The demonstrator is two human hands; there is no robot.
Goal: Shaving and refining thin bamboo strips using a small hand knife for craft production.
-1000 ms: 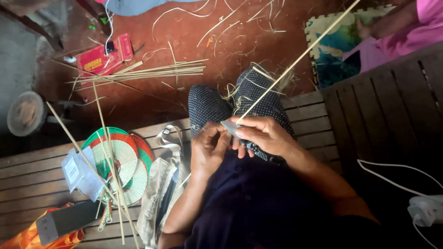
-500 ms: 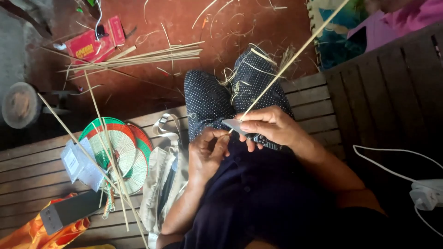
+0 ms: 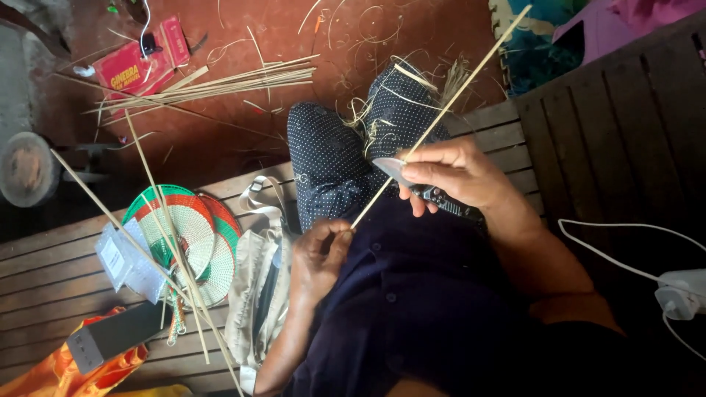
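Observation:
My left hand (image 3: pixel 321 254) pinches the near end of a long thin bamboo strip (image 3: pixel 456 92) that slants up to the right, past my knees. My right hand (image 3: pixel 456 176) grips a knife (image 3: pixel 401 170) with a dark handle, its grey blade laid against the strip. I sit on a slatted wooden bench (image 3: pixel 44 265), legs in dark dotted trousers (image 3: pixel 331 158) with pale shavings on them.
A woven green, red and white fan (image 3: pixel 187 235) lies on the bench to my left with loose strips across it, beside a beige bag (image 3: pixel 254 287) and an orange cloth (image 3: pixel 44 371). A bundle of strips (image 3: pixel 213 84) and a red box (image 3: pixel 136 62) lie on the floor. A white cable (image 3: pixel 610 254) runs at right.
My left hand has drawn back toward my body along the strip, away from the right hand. The knife hand has stayed near my knee. The view has shifted slightly.

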